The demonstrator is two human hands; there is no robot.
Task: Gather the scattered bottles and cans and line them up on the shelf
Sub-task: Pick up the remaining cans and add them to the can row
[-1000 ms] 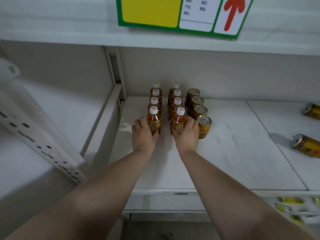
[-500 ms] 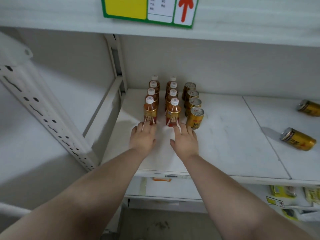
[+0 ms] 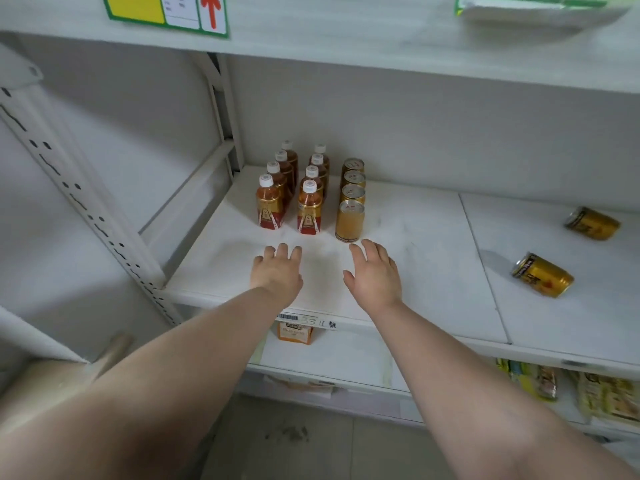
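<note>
Eight small tea bottles (image 3: 289, 188), white-capped, amber contents, red-and-gold labels: upright in two files of four at the left end of the shelf (image 3: 415, 271), running front to back. Beside them, four gold cans (image 3: 351, 199), upright, one file, close against the right bottle file.

Two gold cans outstanding, both on their sides, well apart from the rows on the right shelf panel: nearer can (image 3: 542, 275) towards the shelf's front, farther can (image 3: 593, 224) behind it.

Left hand (image 3: 278, 271) and right hand (image 3: 375, 273): palms down over bare shelf just in front of the rows, fingers (image 3: 283, 251) loosely spread, holding nothing, clear of the front bottles.

Handling, judged: cans rigid, smooth, likely slippery and free to roll while lying down; weight unknown, since full or empty cannot be told. Best hold is around the cylinder's middle, thumb opposite fingers, then stood on end behind or beside the can file. Bottles probably thin plastic; take at the labelled body, not the cap.

Upper shelf edge carries a green-bordered price sign (image 3: 166, 12) with red arrow.
</note>
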